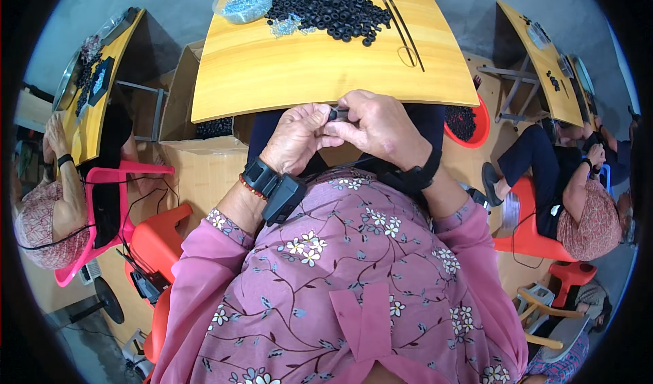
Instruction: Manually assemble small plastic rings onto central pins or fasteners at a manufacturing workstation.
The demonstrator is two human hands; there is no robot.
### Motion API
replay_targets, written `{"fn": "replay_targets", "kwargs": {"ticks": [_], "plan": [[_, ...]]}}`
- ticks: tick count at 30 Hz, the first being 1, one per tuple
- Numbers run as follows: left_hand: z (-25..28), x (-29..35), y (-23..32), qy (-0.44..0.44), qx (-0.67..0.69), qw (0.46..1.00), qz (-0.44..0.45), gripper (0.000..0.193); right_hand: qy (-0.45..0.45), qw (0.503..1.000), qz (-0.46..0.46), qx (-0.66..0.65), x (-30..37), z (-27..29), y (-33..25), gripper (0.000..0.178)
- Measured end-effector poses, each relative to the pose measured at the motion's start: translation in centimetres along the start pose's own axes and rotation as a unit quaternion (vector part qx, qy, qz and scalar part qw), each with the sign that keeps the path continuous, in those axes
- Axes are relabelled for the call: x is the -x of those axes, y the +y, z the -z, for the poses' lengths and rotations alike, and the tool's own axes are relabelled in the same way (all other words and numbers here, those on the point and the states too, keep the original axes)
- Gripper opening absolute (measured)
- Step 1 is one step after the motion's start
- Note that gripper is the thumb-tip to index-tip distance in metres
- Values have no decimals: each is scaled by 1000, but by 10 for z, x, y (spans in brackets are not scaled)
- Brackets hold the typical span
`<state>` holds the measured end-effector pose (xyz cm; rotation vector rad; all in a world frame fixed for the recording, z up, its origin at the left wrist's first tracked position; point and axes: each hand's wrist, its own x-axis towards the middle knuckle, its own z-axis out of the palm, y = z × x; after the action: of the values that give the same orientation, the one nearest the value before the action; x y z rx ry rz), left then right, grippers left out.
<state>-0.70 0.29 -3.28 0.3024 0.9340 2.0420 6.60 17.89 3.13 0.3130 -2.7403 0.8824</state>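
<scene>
Left hand (294, 136), right hand (382, 125) pinching black piece (335, 114); yellow tabletop (299, 71) bears black rings (333, 10); red basin (483, 120) nearby.

Black is the colour of the small held part (338, 114), and by the same black the rings (330, 11) at the far side are marked. The table (306, 81) is coloured yellow, with a wood grain. At far left, the small pieces (246, 4) are tinted pale blue. On the near pink blouse (326, 248), white flowers, bluish leaves and dark stems are printed. At right, a red bowl (483, 122) is seen.
</scene>
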Motion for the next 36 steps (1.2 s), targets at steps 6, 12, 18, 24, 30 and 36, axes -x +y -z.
{"fn": "replay_targets", "kwargs": {"ticks": [6,12,18,24,30,36], "plan": [[-10,2,5,-23,82,996,22,23,29,995,73,-62,-1,-11,12,30],[-10,-8,2,4,82,997,-6,23,40,993,45,-98,-7,-23,21,33],[0,-15,-11,30,112,993,-18,26,52,983,25,-174,-6,-27,26,38],[-3,-9,-6,3,125,992,5,29,54,970,-59,-231,-4,-16,43,34],[2,6,10,4,80,997,-2,21,105,947,-138,-272,-3,3,46,28],[1,10,25,29,51,994,-98,22,117,959,-103,-237,0,2,46,27]]}}
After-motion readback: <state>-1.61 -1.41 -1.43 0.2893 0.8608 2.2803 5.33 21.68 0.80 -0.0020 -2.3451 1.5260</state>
